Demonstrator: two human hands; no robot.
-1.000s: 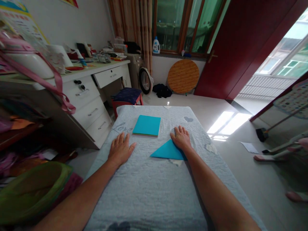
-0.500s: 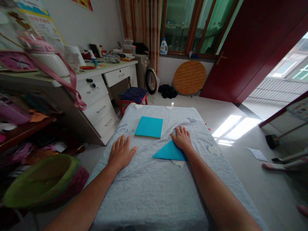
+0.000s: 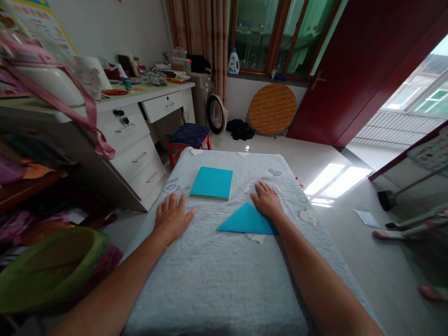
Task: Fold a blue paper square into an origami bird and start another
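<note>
Both grips released, palms down: left hand (image 3: 171, 217) braces on the bench (image 3: 217, 280), right hand (image 3: 268, 200) weights the folded blue triangle's (image 3: 243, 221) edge, probably pinning it flat.

- Looks like a lived-in room of a family home.
- Holds a white desk (image 3: 136, 140) with drawers, cluttered on top.
- Keeps a washing machine (image 3: 215, 113) by the curtains (image 3: 210, 37), with a detergent bottle (image 3: 233, 61) on the sill.
</note>
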